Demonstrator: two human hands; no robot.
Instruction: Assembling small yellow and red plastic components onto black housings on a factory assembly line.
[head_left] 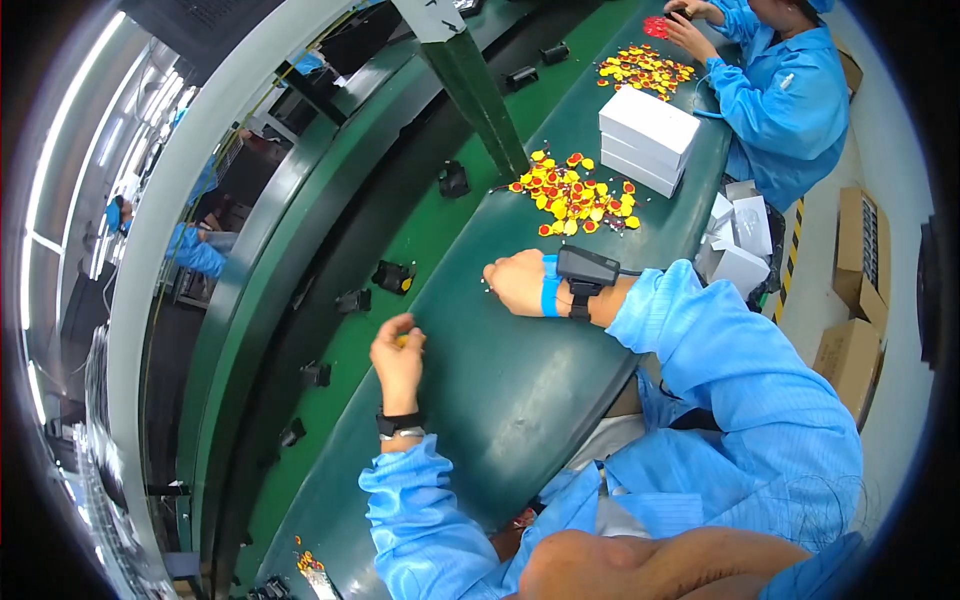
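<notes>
Green counter (490,410) now, left hand (397,368) curled round a yellow piece (402,341) at its left edge, right hand (517,284) bunched, grip unclear, one big loose pile (575,197) beyond seemingly left.

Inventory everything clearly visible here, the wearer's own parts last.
Worktop: one, dark green, centre
Belt: one, green, left of worktop
Black parts: several, on belt
Yellow-and-red pieces: many, in three groups on worktop
Stacked boxes: several, white, on worktop
Cartons: several, white, beside worktop
Cardboard boxes: at least two, brown, right-hand floor
Post: one, white and green, by middle group
Co-workers: at least two, blue-clad, beside worktop and beyond belt
Sleeves: two, blue, forearms
Left hand: one, bare, holding yellow piece
Right hand: one, bare, over worktop
</notes>
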